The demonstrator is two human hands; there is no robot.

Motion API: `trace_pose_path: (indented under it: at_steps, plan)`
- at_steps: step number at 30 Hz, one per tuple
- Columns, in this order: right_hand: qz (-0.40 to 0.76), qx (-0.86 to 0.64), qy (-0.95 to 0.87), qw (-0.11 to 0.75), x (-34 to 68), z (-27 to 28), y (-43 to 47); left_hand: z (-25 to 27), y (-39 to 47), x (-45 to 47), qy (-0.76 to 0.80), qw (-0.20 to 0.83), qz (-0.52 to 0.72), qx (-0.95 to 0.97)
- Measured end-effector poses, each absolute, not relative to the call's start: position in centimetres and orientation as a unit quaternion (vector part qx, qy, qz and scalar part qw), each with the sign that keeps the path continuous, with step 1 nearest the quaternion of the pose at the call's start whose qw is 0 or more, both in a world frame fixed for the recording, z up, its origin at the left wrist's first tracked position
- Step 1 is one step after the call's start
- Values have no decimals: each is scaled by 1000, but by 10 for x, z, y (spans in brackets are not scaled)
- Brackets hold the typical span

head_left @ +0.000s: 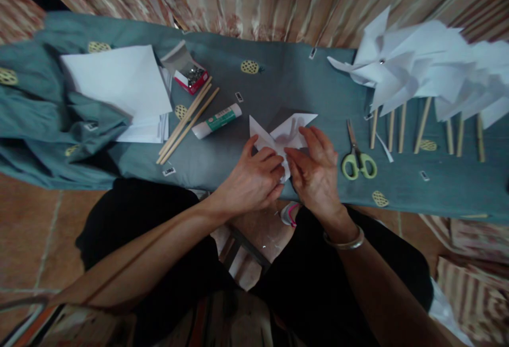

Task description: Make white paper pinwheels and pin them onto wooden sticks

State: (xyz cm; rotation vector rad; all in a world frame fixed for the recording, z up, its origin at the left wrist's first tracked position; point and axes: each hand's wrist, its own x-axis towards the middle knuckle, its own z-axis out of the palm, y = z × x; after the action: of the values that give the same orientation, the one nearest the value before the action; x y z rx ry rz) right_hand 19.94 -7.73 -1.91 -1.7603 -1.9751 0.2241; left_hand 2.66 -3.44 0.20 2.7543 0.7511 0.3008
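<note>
Left hand (251, 181) and right hand (317, 176) nearly meet — fingers (271, 164) bent.

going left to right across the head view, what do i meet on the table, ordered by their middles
Stack of white paper sheets → open red-and-white cardboard box of small silvery metal pieces → white-and-green glue stick → folded white paper piece → scissors with light green handles → white paper pinwheels on wooden sticks

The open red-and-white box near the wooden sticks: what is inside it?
Shiny metal pieces lie heaped inside the box, too small to identify. They cover its bottom, so anything beneath them is hidden.
</note>
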Motion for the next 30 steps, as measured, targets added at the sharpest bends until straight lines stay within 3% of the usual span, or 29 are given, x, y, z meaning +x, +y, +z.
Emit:
trace_pose_path:
  at_steps: [17, 30]
  plan:
    - [78, -614, -765, 179, 193, -19, -84, 4, -29, 19, 260, 150, 146, 943]
    - [39, -614, -761, 207, 192, -23, -81, -3, -25, -1, 286, 131, 196, 929]
